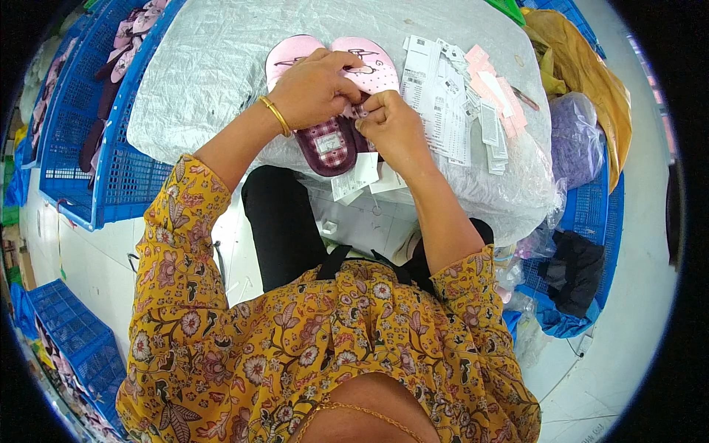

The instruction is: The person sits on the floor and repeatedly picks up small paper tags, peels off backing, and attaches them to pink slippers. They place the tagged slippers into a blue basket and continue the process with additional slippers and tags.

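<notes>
Both hands on a pair of pink slippers, upper middle of the frame

Slippers: the pair of pink slippers [380,70] sits side by side on a table under clear plastic sheeting [207,74], toes toward the top of the frame. Dark line drawings on the uppers; maroon plaid insoles [329,144], 1 of them largely visible, the other mostly covered.

Left hand [314,88]: laid over the uppers, fingers bent toward the right of the frame. I can't tell from here whether they grip or only rest. Gold bangle [275,116] at the wrist.

Right hand [395,125]: fingers curled, thumb and forefinger brought together at the opening of the right slipper. Whatever may lie between those 2 tips is too small to make out.

White paper tags [356,177] just below the heels, at the table's near edge. Printed label sheets [436,96] in overlapping rows right of the slippers; pink cards [478,57] beside them, upper right.

Around: blue plastic crate [70,140] at upper left, pink slippers inside; mustard-coloured sack [583,52] at upper right, purple bundle in clear plastic [576,140] below it. The worker wears a mustard floral top [369,317].
</notes>
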Tool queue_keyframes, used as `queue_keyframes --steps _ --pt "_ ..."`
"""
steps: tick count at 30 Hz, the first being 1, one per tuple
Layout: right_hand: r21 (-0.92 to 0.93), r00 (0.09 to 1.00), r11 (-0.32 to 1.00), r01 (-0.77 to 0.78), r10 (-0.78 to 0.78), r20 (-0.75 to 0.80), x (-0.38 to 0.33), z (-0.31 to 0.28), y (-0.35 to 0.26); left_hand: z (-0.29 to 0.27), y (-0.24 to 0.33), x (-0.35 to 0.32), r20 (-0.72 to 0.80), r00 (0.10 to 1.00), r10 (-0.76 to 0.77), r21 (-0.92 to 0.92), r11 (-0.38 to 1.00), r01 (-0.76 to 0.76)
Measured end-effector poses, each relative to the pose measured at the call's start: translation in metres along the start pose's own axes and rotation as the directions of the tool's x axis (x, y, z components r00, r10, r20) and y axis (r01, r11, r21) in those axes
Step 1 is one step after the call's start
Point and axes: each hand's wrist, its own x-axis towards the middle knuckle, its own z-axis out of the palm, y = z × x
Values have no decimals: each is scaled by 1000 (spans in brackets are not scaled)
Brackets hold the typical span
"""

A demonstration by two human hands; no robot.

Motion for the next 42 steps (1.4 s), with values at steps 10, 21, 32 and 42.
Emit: queue_keyframes --steps 10,21,32,42 --pt "-12 998 999 -37 36 -48 4 7 -7 0 5 12 91 992 90 170 980 -104" --pt "294 992 948 -126 113 63 1 -5 -9 -11 11 14 110 985 135 200 967 -155" --pt "401 997 914 70 -75 -3 -5 -5 -38 -49 29 -10 -231 951 205 245 958 -147" --pt "-97 983 978 185 -184 19 -6 4 -36 -32 13 -42 -325 944 57 79 996 -33"
